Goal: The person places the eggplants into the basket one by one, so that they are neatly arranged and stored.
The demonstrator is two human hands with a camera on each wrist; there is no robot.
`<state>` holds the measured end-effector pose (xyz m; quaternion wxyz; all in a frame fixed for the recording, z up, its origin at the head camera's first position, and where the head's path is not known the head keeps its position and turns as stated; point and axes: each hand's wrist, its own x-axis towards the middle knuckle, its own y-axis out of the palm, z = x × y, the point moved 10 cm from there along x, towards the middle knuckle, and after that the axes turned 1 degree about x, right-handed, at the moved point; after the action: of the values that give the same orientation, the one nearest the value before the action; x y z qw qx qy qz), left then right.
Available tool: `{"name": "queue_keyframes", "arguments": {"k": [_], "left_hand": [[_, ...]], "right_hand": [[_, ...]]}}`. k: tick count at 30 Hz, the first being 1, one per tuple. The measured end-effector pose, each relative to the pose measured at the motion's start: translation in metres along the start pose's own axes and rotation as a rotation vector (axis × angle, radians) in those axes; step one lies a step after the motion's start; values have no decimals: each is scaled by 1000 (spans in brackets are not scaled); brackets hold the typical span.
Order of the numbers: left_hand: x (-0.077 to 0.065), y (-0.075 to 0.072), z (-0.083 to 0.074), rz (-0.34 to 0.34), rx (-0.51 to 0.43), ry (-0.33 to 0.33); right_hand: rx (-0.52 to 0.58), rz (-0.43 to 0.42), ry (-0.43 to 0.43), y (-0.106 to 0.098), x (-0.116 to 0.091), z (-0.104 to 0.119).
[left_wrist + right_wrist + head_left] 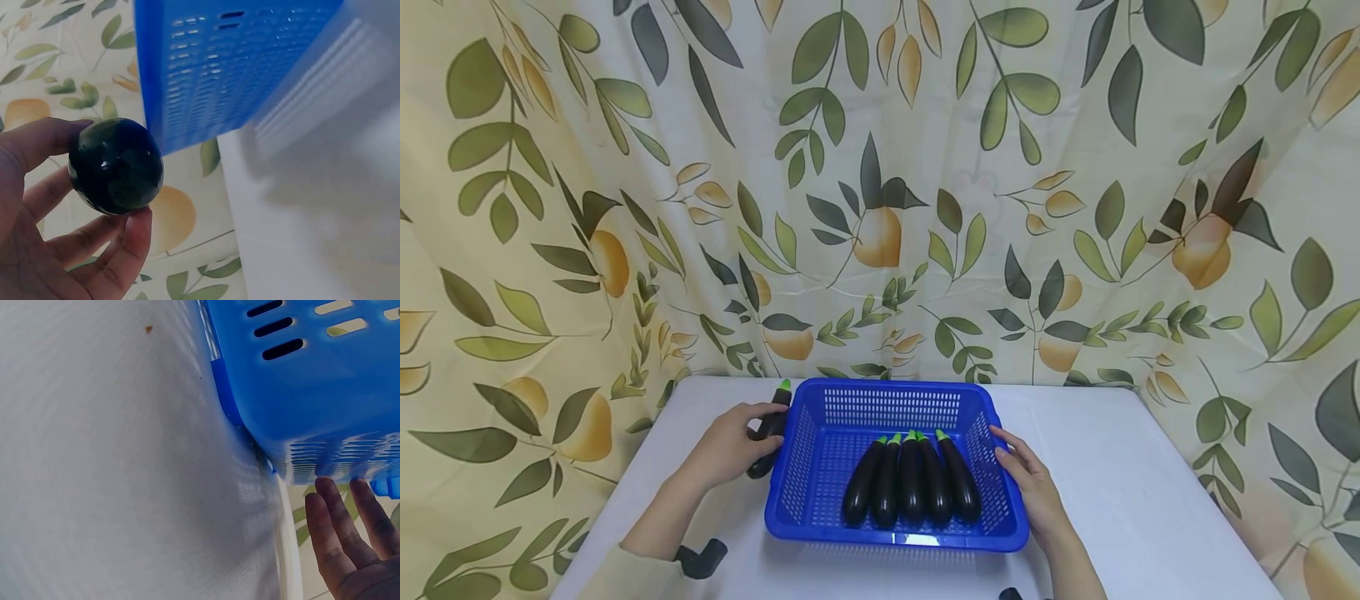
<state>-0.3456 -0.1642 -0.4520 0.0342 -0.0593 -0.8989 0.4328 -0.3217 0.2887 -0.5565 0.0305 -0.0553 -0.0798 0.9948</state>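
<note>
My left hand (733, 446) grips a dark eggplant (770, 429) by its middle, just outside the left wall of the blue basket (897, 540). That eggplant has a green stem end pointing away from me; its round, glossy bottom end (115, 165) faces the left wrist camera, with thumb and fingers around it. Several more eggplants (912, 483) lie side by side in the basket, towards its right, stems to the back. My right hand (1033, 483) has its fingers against the basket's right side. In the right wrist view these fingers (337, 519) look fairly straight at the perforated wall.
The basket stands on a table with a white cloth (1097, 467). Behind and to both sides hangs a curtain (880, 317) printed with leaves and fruit. A black strap piece (702, 559) sits at my left wrist.
</note>
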Motion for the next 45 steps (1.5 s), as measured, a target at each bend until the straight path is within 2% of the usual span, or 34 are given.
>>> {"name": "queue_keyframes", "arguments": {"k": [19,45], "left_hand": [[-9,-3,-32,-2,-3,61],[-5,18,-59,48,-35,99]], "right_hand": [[7,-3,0,0,0,0],[-9,2,3,0,0,1]]}}
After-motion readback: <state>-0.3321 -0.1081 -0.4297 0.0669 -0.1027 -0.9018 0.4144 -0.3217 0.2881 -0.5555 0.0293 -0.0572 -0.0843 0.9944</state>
